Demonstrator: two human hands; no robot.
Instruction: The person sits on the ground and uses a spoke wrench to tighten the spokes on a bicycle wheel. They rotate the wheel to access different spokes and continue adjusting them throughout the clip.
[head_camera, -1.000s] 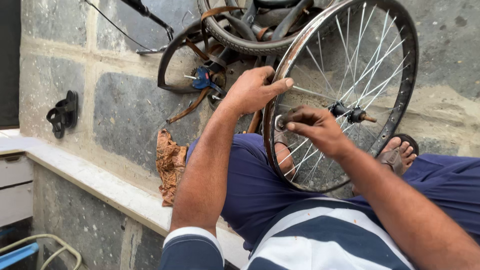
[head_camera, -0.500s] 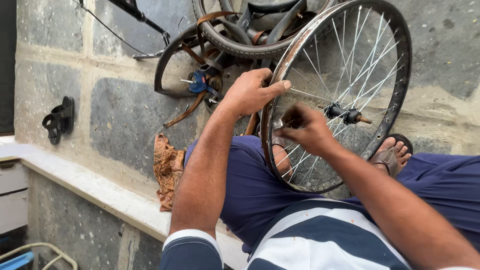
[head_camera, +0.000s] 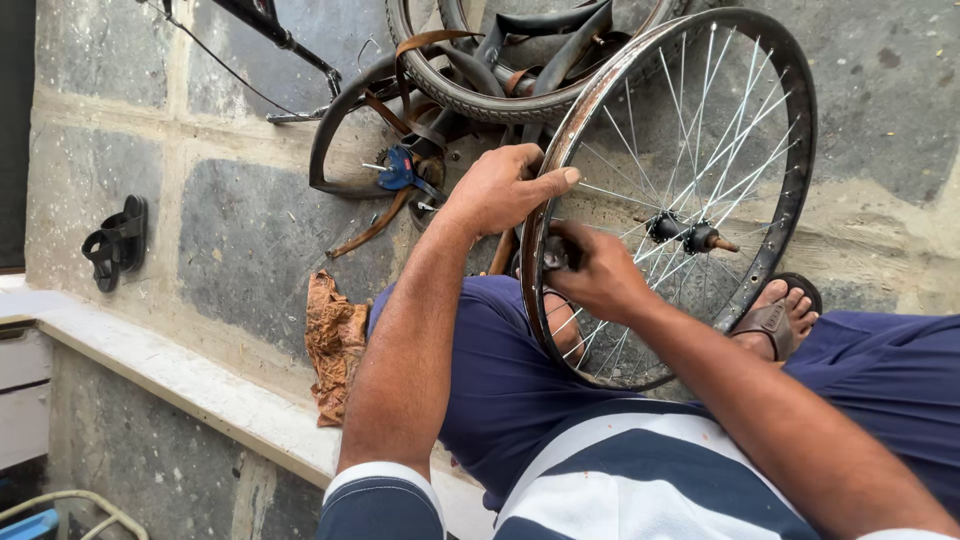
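A bare bicycle wheel rim (head_camera: 780, 210) with thin metal spokes and a hub (head_camera: 685, 235) stands upright between my knees. My left hand (head_camera: 500, 185) grips the rim's rusty left edge, thumb laid across it. My right hand (head_camera: 590, 270) is closed around a small dark metal tool at the base of a spoke, just inside the rim and below the left hand. My legs in dark blue trousers lie under the wheel, and my sandalled foot (head_camera: 775, 310) shows through the spokes.
A pile of old tyres (head_camera: 480, 90), rubber strips and a mudguard (head_camera: 335, 135) lies beyond the wheel, with a blue part (head_camera: 398, 168) among them. A brown rag (head_camera: 335, 340) sits on the stone floor by the ledge. A black sandal (head_camera: 115, 240) lies far left.
My right hand has slid left and slightly down along the spokes toward the rim, closer to the left hand. The left hand keeps its grip on the rim.
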